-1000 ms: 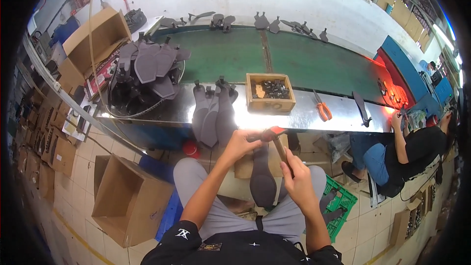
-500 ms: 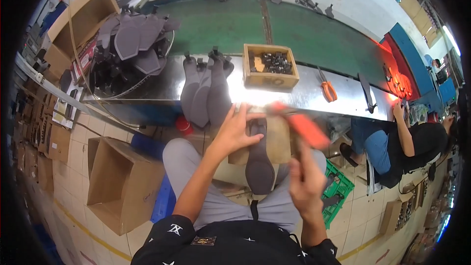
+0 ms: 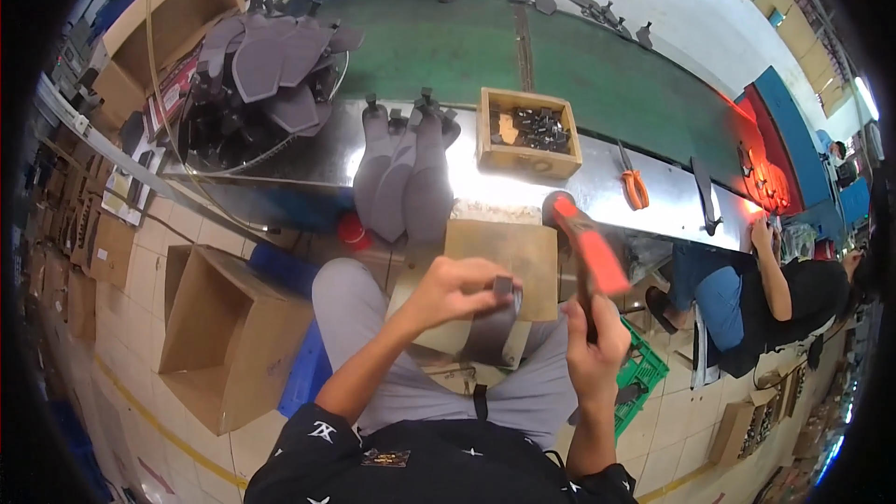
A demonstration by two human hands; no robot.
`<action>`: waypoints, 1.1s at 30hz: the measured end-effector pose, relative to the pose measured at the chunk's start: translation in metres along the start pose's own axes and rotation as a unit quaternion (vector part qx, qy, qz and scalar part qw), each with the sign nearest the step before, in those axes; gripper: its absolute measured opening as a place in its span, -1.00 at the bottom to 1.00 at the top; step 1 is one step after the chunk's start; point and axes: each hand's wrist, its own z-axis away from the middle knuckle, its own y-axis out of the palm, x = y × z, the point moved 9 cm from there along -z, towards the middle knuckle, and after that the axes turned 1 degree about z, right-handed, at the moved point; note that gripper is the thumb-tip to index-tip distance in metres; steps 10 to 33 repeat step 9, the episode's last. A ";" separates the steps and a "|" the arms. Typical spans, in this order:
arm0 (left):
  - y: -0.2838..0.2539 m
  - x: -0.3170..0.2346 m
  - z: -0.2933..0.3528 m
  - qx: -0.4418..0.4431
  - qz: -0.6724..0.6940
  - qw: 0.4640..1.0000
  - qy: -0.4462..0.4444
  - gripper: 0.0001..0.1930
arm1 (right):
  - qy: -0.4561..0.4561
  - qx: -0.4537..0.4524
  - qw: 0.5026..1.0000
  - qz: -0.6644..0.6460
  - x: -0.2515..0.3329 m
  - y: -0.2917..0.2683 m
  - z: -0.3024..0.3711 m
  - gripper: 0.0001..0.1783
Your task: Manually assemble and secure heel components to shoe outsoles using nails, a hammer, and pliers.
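Note:
My left hand (image 3: 457,291) pinches the heel end of a dark grey shoe sole (image 3: 490,336), whose wide front hangs toward my lap. The small heel block faces up between thumb and fingers. Just beyond it lies a tan work block (image 3: 499,257), resting between my knees. My right hand (image 3: 599,350) is closed round the dark handle of a hammer (image 3: 597,261) with a red-orange part, held up at the block's right side. Three or so soles with heels (image 3: 406,173) lean on the metal bench edge ahead of my left hand.
On the bench stand a wooden box of small black pieces (image 3: 530,163), orange-handled pliers (image 3: 635,189) and a heaped basket of soles (image 3: 271,61). A green belt (image 3: 429,47) runs behind. Cardboard box (image 3: 233,336) at left, green crate (image 3: 644,364) and a co-worker (image 3: 793,285) at right.
The sole's heel end has come up off the block toward me in my left hand. The hammer, blurred over the block before, is now raised upright at its right.

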 end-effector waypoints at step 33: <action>0.026 -0.064 0.068 0.061 0.257 0.951 -0.160 -0.80 | -0.117 0.266 0.953 0.086 0.007 0.050 -0.006 -0.44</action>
